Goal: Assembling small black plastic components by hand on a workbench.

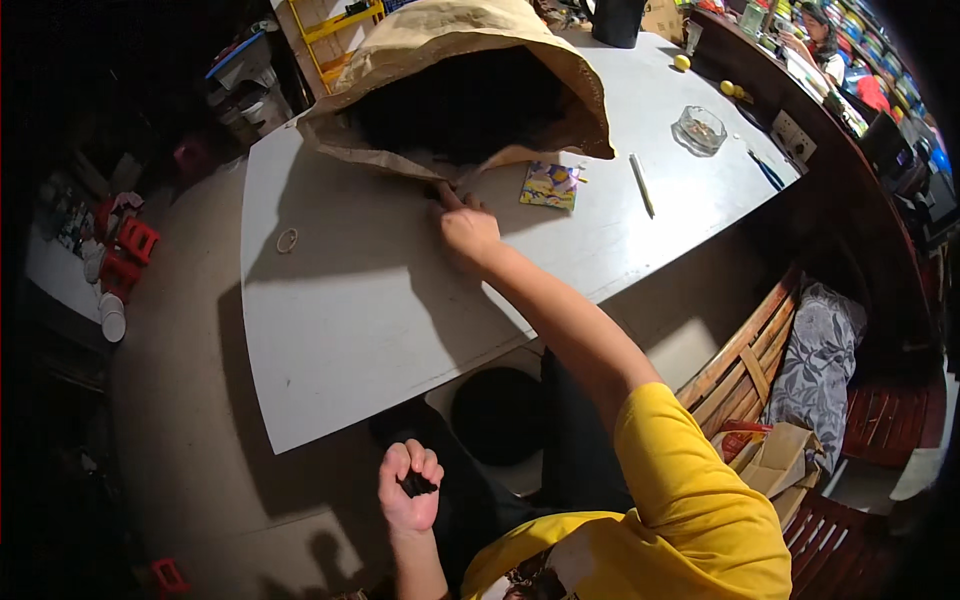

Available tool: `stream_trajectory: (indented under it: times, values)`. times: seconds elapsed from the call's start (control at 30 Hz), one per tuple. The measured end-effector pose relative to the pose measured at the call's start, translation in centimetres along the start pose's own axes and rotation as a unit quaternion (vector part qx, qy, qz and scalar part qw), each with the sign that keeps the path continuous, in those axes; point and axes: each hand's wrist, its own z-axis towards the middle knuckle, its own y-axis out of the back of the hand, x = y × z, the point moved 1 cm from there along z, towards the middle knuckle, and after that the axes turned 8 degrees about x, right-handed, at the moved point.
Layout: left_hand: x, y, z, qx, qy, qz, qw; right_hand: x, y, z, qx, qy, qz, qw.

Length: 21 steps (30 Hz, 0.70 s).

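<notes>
A large brown paper sack [450, 22] lies on the table with its wide mouth toward me, its inside black, so I cannot make out single contents. My right hand [468, 228] reaches to the sack's lower lip, index finger forward and the other fingers bent. A small dark patch shows beside its fingertips; whatever they pinch is hidden. Low in front of my body, off the table, my left hand [410, 488] is palm up with curled fingers around something small and black. Just right of the right hand lies a small colourful printed packet [550, 186].
On the grey-white table [340, 340] lie a pen [642, 186], a glass ashtray [699, 132], pliers [767, 170], a ring-shaped band [287, 240] and small yellow fruits [682, 63]. A black container [617, 22] stands behind. A wooden bench [745, 350] is at right; another person [815, 45] sits far right.
</notes>
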Motion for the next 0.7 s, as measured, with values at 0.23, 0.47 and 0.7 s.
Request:
stream_trajectory:
  times: [0.23, 0.47, 0.7]
  values:
    - [0.6, 0.2, 1.5, 0.038, -0.023, 0.119, 0.992, -0.1, -1.0, -5.2, -0.058, 0.081, 0.281, 0.955]
    - [1.1, 0.3, 3.0, 0.046, -0.027, 0.242, 0.969, 5.0, 4.0, -16.7, 0.060, 0.298, 0.379, 0.874]
    - [1.7, 1.3, 2.4, 0.079, -0.087, 0.287, 0.951, 6.5, 2.8, -22.6, 0.138, 0.140, 0.750, 0.632]
